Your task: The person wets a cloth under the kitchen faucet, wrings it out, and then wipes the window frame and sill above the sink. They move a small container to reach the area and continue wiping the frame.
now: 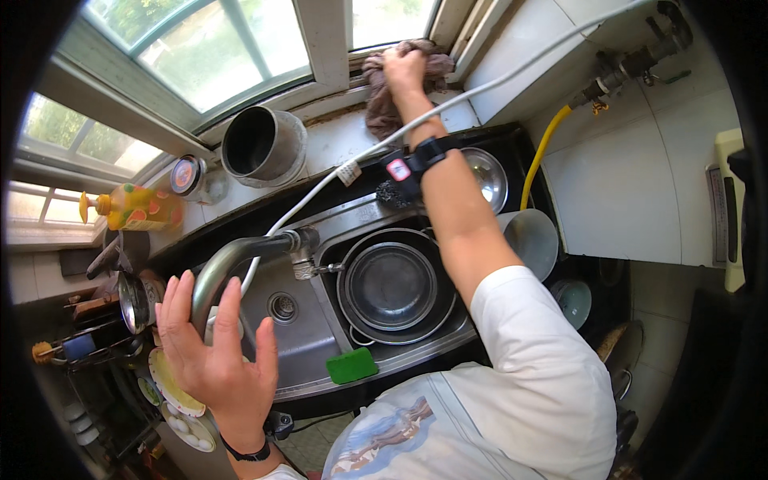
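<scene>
With my right hand (405, 69) I press a crumpled brown cloth (384, 102) against the bottom of the window frame (333, 48), above the tiled sill (336, 141). My left hand (219, 354) is raised over the left side of the sink, fingers apart, holding nothing; the curved metal faucet (240, 249) shows beside and between its fingers, and I cannot tell whether they touch. Under the faucet lies the left basin (300, 333) with its drain. Nested metal pans (393, 288) sit in the right basin. A green scouring pad (352, 365) rests on the sink's front rim.
A white cable (498, 84) crosses above the sill and my right forearm. On the sill stand a metal pot (258, 144), a glass jar (207, 183) and a yellow pump bottle (147, 207). Right of the sink are metal bowls and a yellow hose (540, 150); plates and eggs lie at left.
</scene>
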Motion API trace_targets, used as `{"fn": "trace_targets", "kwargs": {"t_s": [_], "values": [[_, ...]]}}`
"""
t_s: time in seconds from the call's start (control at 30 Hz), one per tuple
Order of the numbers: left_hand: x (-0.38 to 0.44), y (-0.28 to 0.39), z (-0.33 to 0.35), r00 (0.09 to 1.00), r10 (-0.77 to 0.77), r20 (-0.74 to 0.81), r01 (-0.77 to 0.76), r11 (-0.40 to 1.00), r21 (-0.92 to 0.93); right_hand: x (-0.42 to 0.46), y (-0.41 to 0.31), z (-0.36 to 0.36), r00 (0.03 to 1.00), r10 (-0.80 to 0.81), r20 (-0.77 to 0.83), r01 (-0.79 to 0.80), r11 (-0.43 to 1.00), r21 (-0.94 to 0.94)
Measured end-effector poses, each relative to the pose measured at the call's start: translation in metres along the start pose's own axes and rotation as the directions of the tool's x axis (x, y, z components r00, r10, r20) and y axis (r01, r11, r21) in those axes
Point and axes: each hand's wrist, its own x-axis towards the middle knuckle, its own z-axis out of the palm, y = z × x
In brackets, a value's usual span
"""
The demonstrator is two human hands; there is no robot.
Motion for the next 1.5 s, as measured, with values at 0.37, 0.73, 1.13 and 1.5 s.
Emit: {"fn": "trace_targets", "kwargs": {"t_s": [0.37,0.73,1.13,1.5], "values": [[-0.006,0.0,-0.001,0.998,-0.055,-0.015,0.056,0.997,0.048,0.001,-0.04,-0.06,0.971,0.205,0.125,-0.218,0.538,0.814],[-0.006,0.002,-0.002,0.998,-0.063,-0.015,0.064,0.997,0.052,-0.072,-0.043,-0.007,0.967,0.012,0.254,-0.138,0.863,0.485],[-0.005,-0.003,0.001,0.999,-0.036,-0.017,0.036,0.999,-0.023,-0.037,-0.004,-0.024,0.714,-0.588,0.379,0.655,0.753,-0.066],[-0.003,-0.004,0.001,0.999,-0.017,-0.04,0.017,1.0,0.008,-0.027,-0.027,-0.01,0.741,-0.534,0.407,0.586,0.811,-0.002]]}}
